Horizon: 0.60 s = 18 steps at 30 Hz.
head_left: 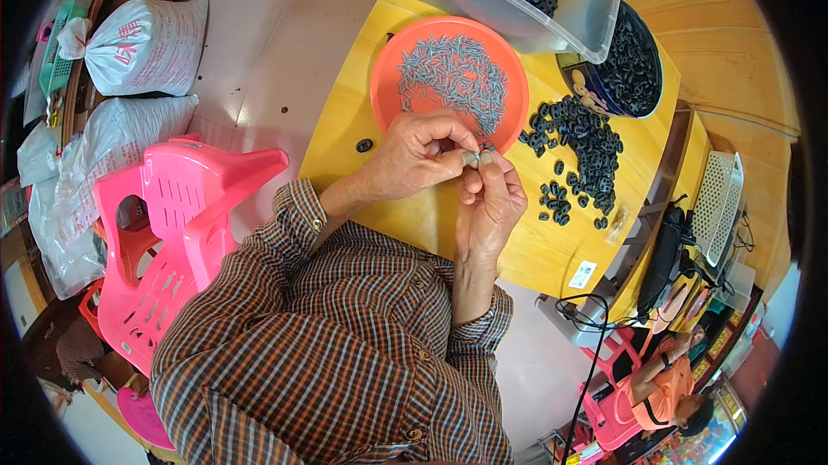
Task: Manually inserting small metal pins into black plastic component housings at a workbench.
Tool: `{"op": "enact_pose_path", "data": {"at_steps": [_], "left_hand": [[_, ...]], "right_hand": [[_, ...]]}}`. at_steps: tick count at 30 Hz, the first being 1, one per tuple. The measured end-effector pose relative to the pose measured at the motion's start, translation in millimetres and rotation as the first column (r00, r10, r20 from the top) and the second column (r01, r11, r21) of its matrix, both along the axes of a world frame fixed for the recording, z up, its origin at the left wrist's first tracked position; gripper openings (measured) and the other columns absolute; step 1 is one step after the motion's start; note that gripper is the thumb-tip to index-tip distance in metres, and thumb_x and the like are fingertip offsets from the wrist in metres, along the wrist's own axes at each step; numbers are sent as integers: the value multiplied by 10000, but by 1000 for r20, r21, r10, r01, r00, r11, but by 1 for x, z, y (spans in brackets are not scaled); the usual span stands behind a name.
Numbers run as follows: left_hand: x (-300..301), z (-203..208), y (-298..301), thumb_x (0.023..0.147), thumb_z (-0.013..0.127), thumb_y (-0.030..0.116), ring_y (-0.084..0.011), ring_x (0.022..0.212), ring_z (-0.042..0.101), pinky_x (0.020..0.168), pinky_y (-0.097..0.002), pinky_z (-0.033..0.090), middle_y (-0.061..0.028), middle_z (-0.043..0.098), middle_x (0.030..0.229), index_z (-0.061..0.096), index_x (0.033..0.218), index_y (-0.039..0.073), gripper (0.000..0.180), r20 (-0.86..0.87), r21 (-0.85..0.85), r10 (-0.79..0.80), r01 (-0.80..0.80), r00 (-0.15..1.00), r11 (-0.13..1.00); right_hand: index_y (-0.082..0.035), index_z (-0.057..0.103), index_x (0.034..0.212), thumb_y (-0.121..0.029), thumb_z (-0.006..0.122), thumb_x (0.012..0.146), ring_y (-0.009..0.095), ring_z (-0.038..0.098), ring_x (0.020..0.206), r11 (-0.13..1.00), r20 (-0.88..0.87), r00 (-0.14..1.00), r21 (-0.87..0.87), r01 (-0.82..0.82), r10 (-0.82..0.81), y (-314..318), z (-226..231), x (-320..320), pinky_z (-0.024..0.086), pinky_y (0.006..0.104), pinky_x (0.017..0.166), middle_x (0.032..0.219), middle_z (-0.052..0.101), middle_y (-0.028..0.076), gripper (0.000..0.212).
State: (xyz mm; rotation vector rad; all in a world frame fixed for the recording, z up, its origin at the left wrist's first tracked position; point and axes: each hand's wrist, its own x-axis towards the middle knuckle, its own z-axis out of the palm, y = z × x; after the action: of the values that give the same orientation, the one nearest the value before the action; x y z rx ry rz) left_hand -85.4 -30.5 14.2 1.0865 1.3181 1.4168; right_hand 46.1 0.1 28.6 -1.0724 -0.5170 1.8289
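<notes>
I see the left hand and right hand, fingers pinched nearly together on a small part, mostly hidden. It's at the red tray's rim, toward the yellow counter's near edge.

The head view comes from the left unit of two side-by-side fisheye cameras worn on the person's head. It faces down past the checked shirt, with the left hand and right hand at mid-frame, near the lens. Coverage extends beyond the yellow table to the floor.
</notes>
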Motion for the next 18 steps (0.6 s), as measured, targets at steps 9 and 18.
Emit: {"op": "enact_pose_path", "data": {"at_steps": [9, 18], "left_hand": [[0, 2, 2, 733, 589, -37, -7, 547, 436, 469, -180, 337, 11, 589, 731, 641, 818, 27, 119, 23, -3, 56, -56, 998, 998], [0, 5, 1, 754, 590, -52, -10, 575, 471, 490, -179, 365, 6, 595, 755, 638, 839, 18, 120, -40, -5, 37, -37, 999, 999]], "right_hand": [[25, 613, 893, -19, 599, 860, 64, 505, 522, 1000, 31, 999, 14, -28, 27, 1, 0, -2, 383, 171, 434, 730, 621, 67, 57], [29, 623, 883, -68, 595, 872, 54, 463, 527, 998, 85, 995, 36, -54, 51, 0, -4, -2, 343, 168, 437, 752, 624, 61, 101]]}}
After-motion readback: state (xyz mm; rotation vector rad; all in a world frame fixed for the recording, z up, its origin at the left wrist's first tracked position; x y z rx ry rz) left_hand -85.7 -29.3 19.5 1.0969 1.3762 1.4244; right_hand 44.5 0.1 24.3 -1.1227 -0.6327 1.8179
